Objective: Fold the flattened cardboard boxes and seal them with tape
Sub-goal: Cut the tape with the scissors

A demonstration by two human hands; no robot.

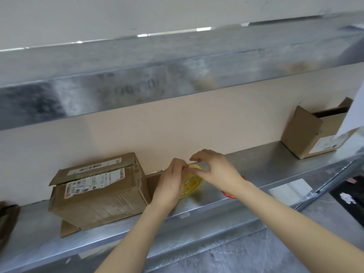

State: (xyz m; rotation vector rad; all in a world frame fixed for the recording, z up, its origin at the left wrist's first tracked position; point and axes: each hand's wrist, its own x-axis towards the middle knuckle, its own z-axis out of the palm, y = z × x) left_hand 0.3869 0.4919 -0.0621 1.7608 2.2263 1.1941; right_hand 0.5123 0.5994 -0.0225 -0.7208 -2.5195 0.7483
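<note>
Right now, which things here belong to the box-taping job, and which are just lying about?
Job: tape roll, gripped by left hand, pinched by right hand; left box; right box, open.
Lying about: red ring under the right wrist; paper, far right.

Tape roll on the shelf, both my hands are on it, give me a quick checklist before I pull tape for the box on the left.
1. Roll held steady: the left hand grips the yellow tape roll on the metal shelf. Ok.
2. Tape end freed: the right hand has thumb and finger at the roll's top rim, and no loose strip shows. Cannot tell.
3. Flaps closed: the labelled box has its top flap lifted at the left corner. Not ok.
4. Box within reach: it sits just beside the left hand. Ok.
5. Cutter ready: only a red object shows, mostly hidden under the right wrist. Cannot tell.
</note>
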